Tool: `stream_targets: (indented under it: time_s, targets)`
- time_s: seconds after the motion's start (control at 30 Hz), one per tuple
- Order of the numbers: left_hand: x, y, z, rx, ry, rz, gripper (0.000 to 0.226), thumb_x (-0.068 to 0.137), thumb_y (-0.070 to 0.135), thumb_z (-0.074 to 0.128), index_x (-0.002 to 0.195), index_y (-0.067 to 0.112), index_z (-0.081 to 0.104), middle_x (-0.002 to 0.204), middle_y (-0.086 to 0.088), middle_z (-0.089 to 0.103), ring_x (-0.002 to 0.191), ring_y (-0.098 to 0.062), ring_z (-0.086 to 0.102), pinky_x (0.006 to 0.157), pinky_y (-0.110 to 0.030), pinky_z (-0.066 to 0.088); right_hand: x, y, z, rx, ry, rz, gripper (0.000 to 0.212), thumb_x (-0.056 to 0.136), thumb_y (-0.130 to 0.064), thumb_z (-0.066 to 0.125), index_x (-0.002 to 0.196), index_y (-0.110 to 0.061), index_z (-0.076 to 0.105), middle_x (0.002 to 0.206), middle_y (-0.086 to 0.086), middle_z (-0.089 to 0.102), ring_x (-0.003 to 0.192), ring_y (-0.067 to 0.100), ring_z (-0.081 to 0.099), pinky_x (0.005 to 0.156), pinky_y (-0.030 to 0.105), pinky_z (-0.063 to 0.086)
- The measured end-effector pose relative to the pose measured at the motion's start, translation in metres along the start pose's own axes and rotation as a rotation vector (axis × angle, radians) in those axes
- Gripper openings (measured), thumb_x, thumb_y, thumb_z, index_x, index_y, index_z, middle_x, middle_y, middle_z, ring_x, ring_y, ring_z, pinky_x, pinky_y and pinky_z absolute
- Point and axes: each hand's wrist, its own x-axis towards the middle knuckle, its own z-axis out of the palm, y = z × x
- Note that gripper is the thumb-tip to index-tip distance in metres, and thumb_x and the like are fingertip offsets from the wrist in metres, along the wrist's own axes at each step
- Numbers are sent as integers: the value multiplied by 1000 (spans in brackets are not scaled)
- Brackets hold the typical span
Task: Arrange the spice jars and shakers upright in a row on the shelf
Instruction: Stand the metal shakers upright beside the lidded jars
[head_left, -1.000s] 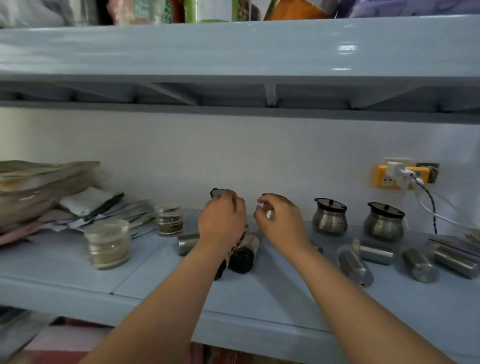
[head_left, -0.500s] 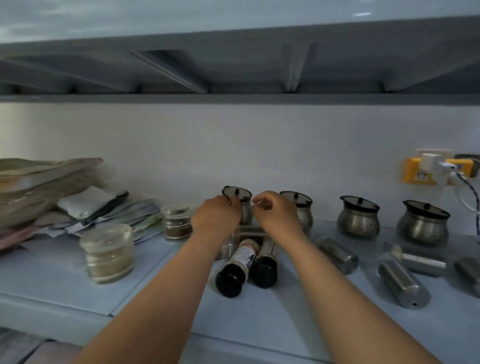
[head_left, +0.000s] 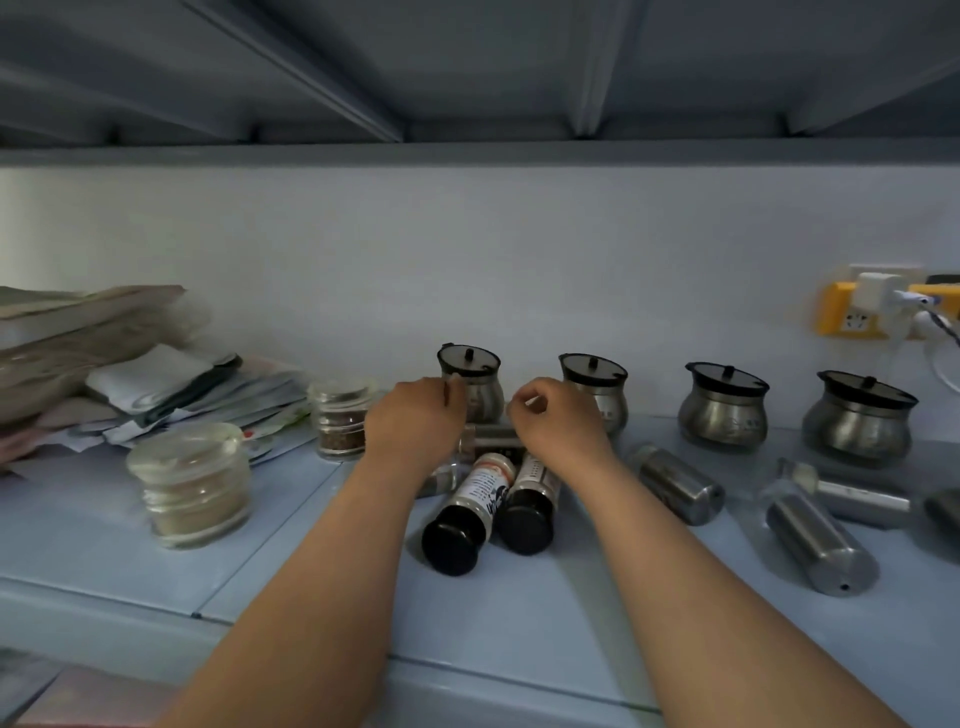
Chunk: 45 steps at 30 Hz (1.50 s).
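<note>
The left hand (head_left: 415, 423) had its fingers curled against the side of the leftmost steel pot (head_left: 480, 400), just under the black lid. I could not tell whether it truly gripped the pot. The right hand (head_left: 558, 423) was loosely clenched just beside it, thumb and forefinger nearly meeting, with nothing to be seen in it. It sat in front of the second steel pot (head_left: 597, 387).

Beneath both hands a crosswise shaker (head_left: 491, 439) lay on its side. Between the wrists, nearer the person, two dark bottles (head_left: 467, 512) with black caps lay side by side, touching, caps toward the front of the pale blue shelf (head_left: 519, 623).

Right of the right hand, a third pot (head_left: 724, 410) and a fourth pot (head_left: 860, 423) stood upright by the wall. In front of them several steel shakers (head_left: 815, 535) lay tipped over, apart from one another.

Left of the left hand stood a small glass jar (head_left: 340, 423) of dark spice. Farther left and nearer the edge was a wide glass jar (head_left: 189, 483) of pale powder. A heap of papers (head_left: 156, 395) lay beyond them. Far to the right a yellow socket (head_left: 852, 319) hung on the wall.
</note>
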Motion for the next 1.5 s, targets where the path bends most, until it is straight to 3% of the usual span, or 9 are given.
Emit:
stream_targets:
  time_s: [0.13, 0.37, 0.43, 0.63, 0.8, 0.9, 1.17, 1.3, 1.5]
  targets:
    - [-1, 2, -4, -44, -123, 94, 26, 92, 28, 45, 108, 21, 65, 105, -7, 69, 97, -27, 62, 81, -37, 52, -1, 1, 1, -12, -19, 40, 22, 90, -32, 53, 102, -16, 63, 107, 5, 64, 85, 14, 54, 59, 22, 36]
    - [-2, 1, -4, -28, -280, 154, 34, 84, 35, 60, 117, 36, 62, 119, 0, 66, 108, -21, 61, 91, -39, 51, -3, -2, -1, -9, -15, 98, 29, 94, -35, 45, 106, -13, 61, 94, 0, 57, 82, 14, 50, 63, 24, 35]
    - [-1, 0, -4, -47, -301, 138, 37, 81, 36, 65, 118, 38, 61, 121, 2, 65, 109, -19, 60, 92, -38, 50, -3, -3, -3, -32, -25, 125, 31, 95, -36, 42, 102, -11, 60, 88, 0, 54, 80, 15, 49, 66, 26, 35]
    - [5, 0, -4, -93, -327, 90, 44, 77, 25, 72, 120, 30, 62, 123, -1, 64, 110, -19, 61, 95, -33, 49, -1, -4, -3, 14, -98, 189, 32, 96, -35, 37, 89, -10, 56, 73, -2, 50, 64, 7, 43, 56, 25, 34]
    - [7, 2, 0, -35, -310, 87, 49, 77, 18, 71, 124, 27, 59, 124, -3, 63, 111, -20, 59, 94, -32, 48, -3, -8, -3, 121, -84, 205, 38, 94, -32, 39, 105, -3, 61, 100, 11, 62, 81, 19, 51, 79, 33, 45]
    - [7, 2, 2, -19, -285, 91, 48, 76, 17, 71, 122, 27, 60, 121, -4, 64, 109, -21, 61, 93, -34, 50, -3, -10, -3, 192, -83, 225, 37, 94, -33, 39, 108, -6, 60, 101, 13, 61, 94, 25, 57, 88, 39, 48]
    - [9, 1, 5, 25, -221, 103, 48, 79, 14, 68, 124, 25, 58, 125, -7, 59, 114, -24, 56, 93, -33, 46, -3, -10, -1, 320, -89, 197, 28, 93, -35, 42, 113, -22, 57, 108, 0, 57, 97, 16, 56, 74, 27, 41]
    - [11, -1, 8, 50, -138, 114, 57, 74, 14, 70, 127, 28, 54, 122, -8, 58, 111, -27, 55, 91, -32, 43, -1, -13, 0, 381, -45, 159, 23, 93, -36, 43, 107, -26, 59, 113, -1, 60, 104, 15, 55, 81, 27, 39]
    - [11, -3, 9, -7, 2, 97, 52, 76, 13, 68, 125, 23, 55, 114, -10, 61, 104, -30, 57, 86, -35, 47, -1, -18, -4, 439, -18, 89, 26, 95, -33, 40, 111, -27, 60, 99, -13, 56, 89, 2, 51, 69, 18, 36]
